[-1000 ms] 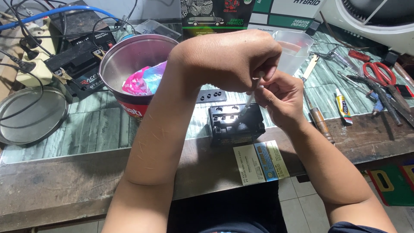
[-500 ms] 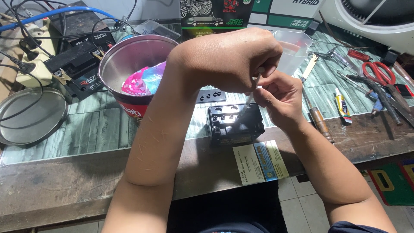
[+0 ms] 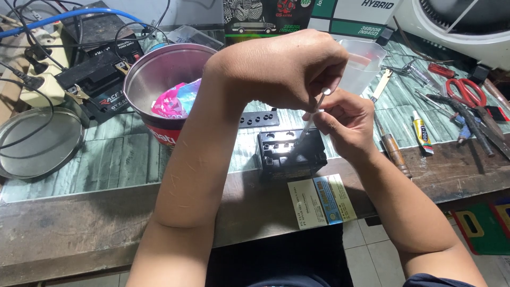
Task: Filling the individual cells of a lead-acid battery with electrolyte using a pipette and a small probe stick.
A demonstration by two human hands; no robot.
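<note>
Hands meeting above a small black battery at the bench's front edge. Left hand curled into a loose fist, knuckles up, fingers pinching the upper end of a thin white syringe-like tube. Right hand closed narrow around the same tube lower down, steadying it. Tube slanting down, tip at the battery's top with its row of round openings; exact contact hard to tell.

Black strip with holes lying just behind the battery. Metal pot to the left, red band at its base, crumpled pink and blue wrapper inside. Round metal lid farther left, near a second black battery with clips and cables. Translucent plastic jug behind the hands. Boxes along the back: one black with red and green print, one white and green. Rectangular stickers stuck on the bench's front face below the battery: white, blue and yellow side by side. Small white glue tube with yellow label, red-handled scissors and wooden-handled tool on the right.
</note>
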